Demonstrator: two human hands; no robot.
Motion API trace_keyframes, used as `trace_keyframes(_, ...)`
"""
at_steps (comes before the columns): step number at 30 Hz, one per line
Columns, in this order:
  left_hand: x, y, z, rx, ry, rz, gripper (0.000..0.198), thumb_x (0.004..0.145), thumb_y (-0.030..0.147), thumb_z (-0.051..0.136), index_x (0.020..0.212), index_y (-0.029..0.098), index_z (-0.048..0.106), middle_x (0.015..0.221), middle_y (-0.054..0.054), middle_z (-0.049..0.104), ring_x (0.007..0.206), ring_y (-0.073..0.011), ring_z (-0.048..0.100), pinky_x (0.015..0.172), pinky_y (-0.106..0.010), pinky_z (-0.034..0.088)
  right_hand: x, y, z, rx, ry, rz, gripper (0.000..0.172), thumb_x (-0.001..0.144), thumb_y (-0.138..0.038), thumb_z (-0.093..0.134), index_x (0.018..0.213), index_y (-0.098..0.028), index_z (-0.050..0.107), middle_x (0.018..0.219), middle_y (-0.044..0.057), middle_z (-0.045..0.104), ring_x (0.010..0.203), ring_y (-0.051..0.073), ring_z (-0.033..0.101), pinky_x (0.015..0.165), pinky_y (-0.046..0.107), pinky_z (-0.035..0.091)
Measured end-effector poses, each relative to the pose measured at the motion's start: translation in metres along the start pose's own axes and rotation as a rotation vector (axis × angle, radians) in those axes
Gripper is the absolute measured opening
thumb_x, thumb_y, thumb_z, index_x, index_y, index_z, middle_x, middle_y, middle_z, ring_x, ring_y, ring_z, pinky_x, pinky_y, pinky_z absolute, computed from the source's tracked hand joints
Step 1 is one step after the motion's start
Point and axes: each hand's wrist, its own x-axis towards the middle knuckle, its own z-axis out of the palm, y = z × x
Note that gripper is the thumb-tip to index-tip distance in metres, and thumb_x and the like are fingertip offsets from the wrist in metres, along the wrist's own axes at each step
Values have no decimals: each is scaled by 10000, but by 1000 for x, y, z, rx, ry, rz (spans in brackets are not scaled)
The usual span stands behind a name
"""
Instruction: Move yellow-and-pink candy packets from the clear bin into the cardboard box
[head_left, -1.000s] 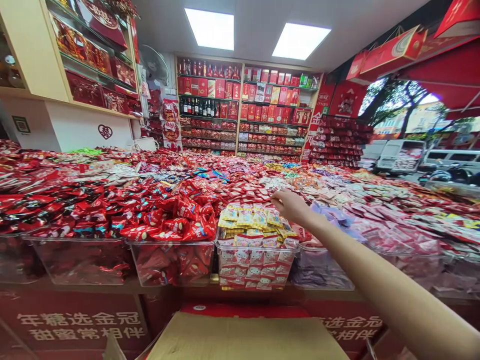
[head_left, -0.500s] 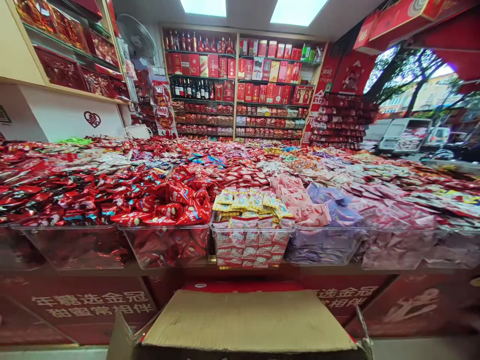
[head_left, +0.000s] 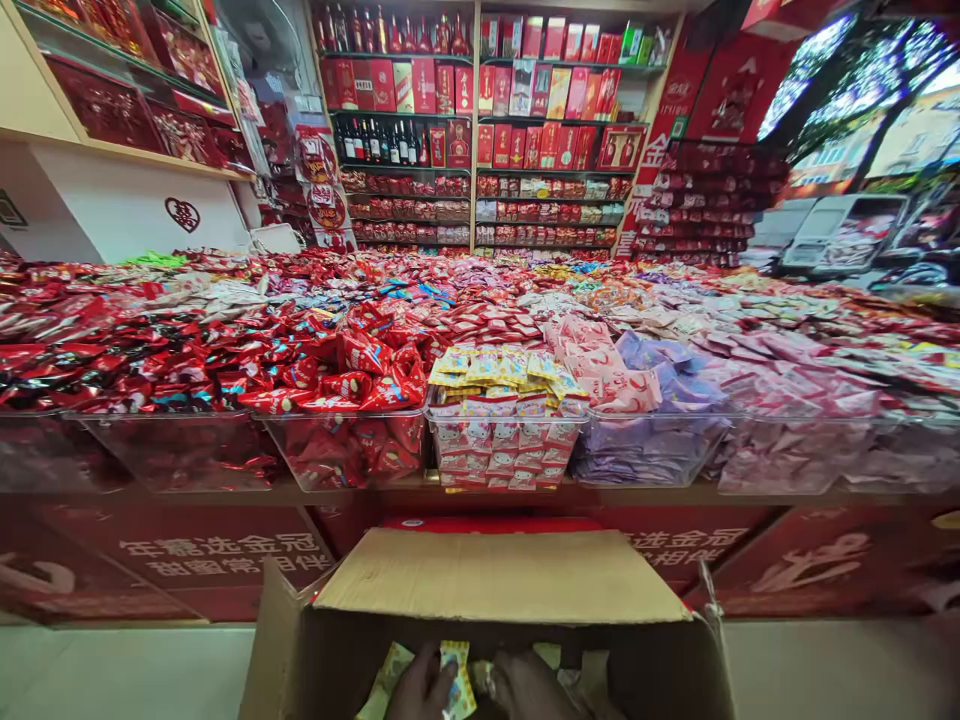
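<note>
An open cardboard box (head_left: pixel 495 580) stands low in front of me, its far flap tilted up toward the counter. Both of my hands are down inside it, cut off by the bottom edge of the view. My left hand (head_left: pixel 418 688) is closed on a yellow-and-white candy packet (head_left: pixel 459 682). Close beside it, my right hand (head_left: pixel 529 688) has its fingers curled at another small candy packet (head_left: pixel 481 679), partly hidden and dim. More loose packets (head_left: pixel 393 668) lie in the shadowed box around the hands. Straight above, a clear bin (head_left: pixel 504 432) on the counter holds similar yellow-topped packets stacked in rows.
Red candy packets (head_left: pixel 352 390) fill the bins to the left; pink packets (head_left: pixel 600 375) and lilac packets (head_left: pixel 660 375) lie to the right. The counter front (head_left: pixel 225 560) rises behind the box. Shelves (head_left: pixel 476 130) of bottles and gift boxes line the back wall.
My view has tipped downward, so the counter sits higher and the inside of the box shows. Both hands have come into view there, with candy packets at their fingers.
</note>
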Motion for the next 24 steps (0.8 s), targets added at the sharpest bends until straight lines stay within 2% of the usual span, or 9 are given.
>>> trace_keyframes(3, -5, 13, -4, -168, 4, 47, 415, 650, 436, 554, 975, 179, 529, 824, -58, 635, 819, -212, 584, 729, -280, 445, 2, 12, 0, 220, 86, 12, 270, 762, -270, 372, 789, -171, 622, 802, 100, 651, 795, 242, 586, 695, 341, 409)
trace_keyframes(7, -16, 33, 0, -266, -137, 42, 336, 652, 408, 570, 869, 152, 554, 843, -69, 629, 825, -197, 574, 750, -283, 431, -2, 5, -7, 686, 99, 103, 281, 719, -396, 441, 780, -147, 556, 773, 72, 635, 736, 203, 580, 660, 314, 423)
trace_keyframes(9, -20, 36, 5, -290, -201, 25, 294, 674, 380, 567, 854, 147, 569, 815, -44, 632, 807, -177, 566, 750, -268, 421, -7, -1, -7, 799, 77, 146, 290, 701, -434, 467, 744, -154, 527, 716, 47, 618, 677, 175, 567, 641, 297, 420)
trace_keyframes(12, -26, 35, 13, -337, -280, -5, 238, 679, 328, 589, 815, 134, 577, 784, -20, 636, 769, -153, 561, 742, -258, 415, -12, -5, -2, 846, 27, 206, 298, 672, -463, 507, 698, -167, 497, 673, 20, 593, 636, 145, 542, 618, 270, 414)
trace_keyframes(15, -28, 33, 16, -374, -294, -25, 185, 726, 294, 559, 773, 115, 563, 724, 7, 615, 717, -136, 564, 722, -285, 426, -16, -3, 3, 843, -25, 247, 273, 668, -450, 523, 666, -180, 478, 624, -8, 556, 579, 116, 507, 543, 232, 395)
trace_keyframes(18, -24, 30, 15, -393, -247, -31, 159, 771, 261, 508, 775, 106, 546, 698, 29, 578, 671, -124, 557, 678, -296, 434, -20, 0, 2, 802, -53, 271, 235, 685, -409, 521, 615, -198, 446, 579, -36, 510, 542, 92, 473, 485, 193, 352)
trace_keyframes(20, -21, 26, 15, -402, -198, -31, 145, 775, 254, 492, 791, 116, 531, 685, 40, 560, 653, -111, 542, 653, -264, 420, -21, 1, 1, 772, -71, 265, 212, 686, -385, 531, 609, -208, 443, 564, -45, 498, 538, 88, 463, 485, 185, 340)
trace_keyframes(24, -19, 20, 15, -399, -148, -21, 168, 701, 304, 553, 743, 144, 521, 631, 47, 549, 632, -101, 514, 610, -211, 391, -22, -1, 1, 732, -95, 195, 216, 645, -400, 578, 677, -219, 464, 609, -33, 524, 568, 106, 478, 507, 208, 352)
